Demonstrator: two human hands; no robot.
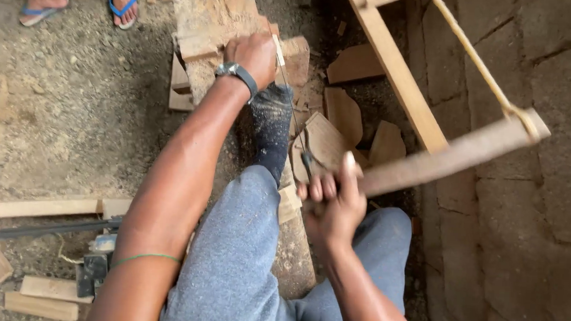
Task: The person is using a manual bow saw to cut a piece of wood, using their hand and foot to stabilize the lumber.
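Observation:
My left hand (255, 56), with a dark wristwatch on the wrist, presses down on a thick wooden plank (209, 10) that lies across the ground. My right hand (332, 203) is closed around the lower end of a wooden frame saw (430, 163). The saw's thin blade (289, 94) runs from my right hand up to the plank beside my left hand. A twisted cord (476, 60) tensions the frame at the top. My foot in a dusty dark sock (271, 130) rests on the plank just below my left hand.
Several wood offcuts (354, 65) lie on the ground to the right of the plank. A stone block wall (534, 195) stands at the right. Another person's feet in blue sandals (123, 2) are at the top left. Wooden slats (38, 208) lie at the lower left.

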